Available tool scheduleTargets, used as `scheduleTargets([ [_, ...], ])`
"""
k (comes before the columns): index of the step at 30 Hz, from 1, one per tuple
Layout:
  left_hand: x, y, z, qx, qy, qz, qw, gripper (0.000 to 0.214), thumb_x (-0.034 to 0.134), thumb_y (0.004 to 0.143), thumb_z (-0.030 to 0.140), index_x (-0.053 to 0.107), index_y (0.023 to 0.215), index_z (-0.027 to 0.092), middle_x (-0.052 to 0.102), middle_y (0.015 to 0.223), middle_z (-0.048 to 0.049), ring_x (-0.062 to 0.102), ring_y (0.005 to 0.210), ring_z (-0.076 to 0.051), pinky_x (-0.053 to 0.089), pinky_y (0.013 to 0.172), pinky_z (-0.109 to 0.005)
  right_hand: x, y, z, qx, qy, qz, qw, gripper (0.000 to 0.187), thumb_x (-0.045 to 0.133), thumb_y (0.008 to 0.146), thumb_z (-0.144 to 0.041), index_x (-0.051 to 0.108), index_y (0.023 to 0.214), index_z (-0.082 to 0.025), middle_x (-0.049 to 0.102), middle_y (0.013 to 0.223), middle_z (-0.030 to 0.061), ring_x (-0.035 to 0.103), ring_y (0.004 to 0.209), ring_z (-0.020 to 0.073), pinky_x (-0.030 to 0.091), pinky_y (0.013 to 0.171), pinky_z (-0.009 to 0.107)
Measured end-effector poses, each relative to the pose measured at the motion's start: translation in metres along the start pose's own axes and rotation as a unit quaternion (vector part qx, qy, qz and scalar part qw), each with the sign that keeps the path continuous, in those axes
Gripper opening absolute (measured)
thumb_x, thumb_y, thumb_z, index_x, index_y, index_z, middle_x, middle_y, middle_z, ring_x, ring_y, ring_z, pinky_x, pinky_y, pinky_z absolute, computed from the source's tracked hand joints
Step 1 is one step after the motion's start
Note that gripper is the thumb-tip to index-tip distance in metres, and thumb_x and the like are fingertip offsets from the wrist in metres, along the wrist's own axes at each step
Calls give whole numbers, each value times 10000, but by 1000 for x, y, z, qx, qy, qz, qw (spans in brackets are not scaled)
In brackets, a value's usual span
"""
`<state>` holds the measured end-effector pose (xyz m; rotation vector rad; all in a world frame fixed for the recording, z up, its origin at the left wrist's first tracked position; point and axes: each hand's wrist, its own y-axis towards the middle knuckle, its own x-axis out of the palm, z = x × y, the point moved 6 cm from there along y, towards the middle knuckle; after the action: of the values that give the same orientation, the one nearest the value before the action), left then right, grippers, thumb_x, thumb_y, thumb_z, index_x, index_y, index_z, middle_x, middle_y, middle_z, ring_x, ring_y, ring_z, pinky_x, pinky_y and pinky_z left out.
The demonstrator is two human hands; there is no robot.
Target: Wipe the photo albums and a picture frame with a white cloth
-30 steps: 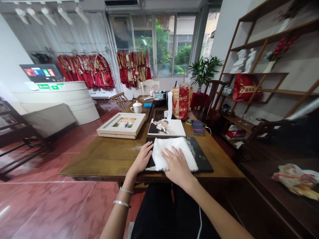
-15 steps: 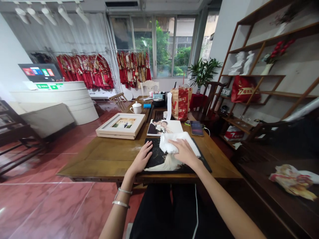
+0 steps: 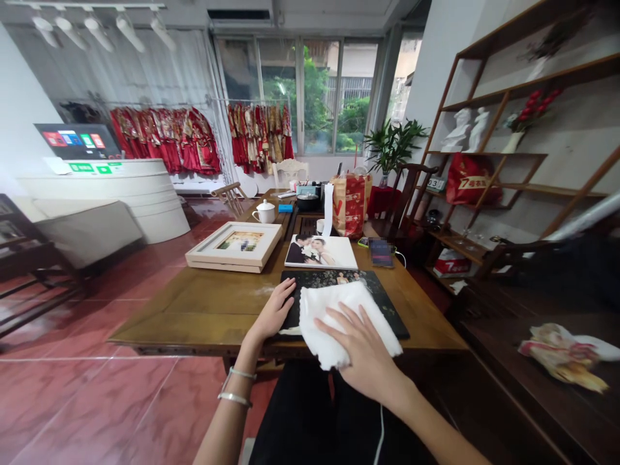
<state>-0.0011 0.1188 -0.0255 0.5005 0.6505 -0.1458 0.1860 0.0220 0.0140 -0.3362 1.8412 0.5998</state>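
Observation:
A dark wedding photo panel [image 3: 317, 279] lies flat at the near edge of the table. My right hand [image 3: 361, 342] holds a folded white cloth [image 3: 327, 303] against it, palm down with fingers spread over the fabric. The cloth covers much of the panel's near half and hangs past its front edge. On the panel's left edge rests my left hand [image 3: 276, 309], flat and open, holding nothing. Small figures in pale clothes show at the panel's top. Just behind it lies a white-edged photo print [image 3: 334, 252] of a couple.
A cream picture frame [image 3: 201, 257] lies left on the wooden table [image 3: 194, 310]. Behind are a white lidded cup [image 3: 265, 212], a blue box [image 3: 285, 208] and a red-and-tan paper bag [image 3: 349, 203]. A phone [image 3: 382, 252] with a white cable lies right of the print.
My right hand has drawn the cloth toward me, from the panel's upper part to its front edge. The cloth looks more spread out, and the panel's top now shows. My left hand has stayed put.

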Motion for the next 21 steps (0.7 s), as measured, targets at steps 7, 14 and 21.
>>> scheduleTargets([
  [7,-1,0,1,9,-8,-4,1000,392,385,895,261,477,1271,198,382,1417,-82,281,1341,-186,190,1121,-407,-9,35,76,146,-67,14,987,677,472,672,-177,400,1338,-272,423,1390,-12,274,1309,243,79,1090,504],
  [14,0,0,1,15,-4,-6,1000,389,386,901,256,465,1281,230,376,1424,-64,269,1347,-186,188,1119,-423,-5,83,81,172,-90,16,981,558,432,779,-295,411,1334,-244,403,1404,37,246,1302,331,66,1026,632],
  [21,0,0,2,9,-5,-5,1000,389,380,901,263,472,1277,225,371,1426,-66,249,1355,-197,192,1117,-433,6,45,4,7,-26,15,1000,686,508,677,-220,382,1348,-283,386,1416,-4,205,1330,268,-19,1081,526],
])
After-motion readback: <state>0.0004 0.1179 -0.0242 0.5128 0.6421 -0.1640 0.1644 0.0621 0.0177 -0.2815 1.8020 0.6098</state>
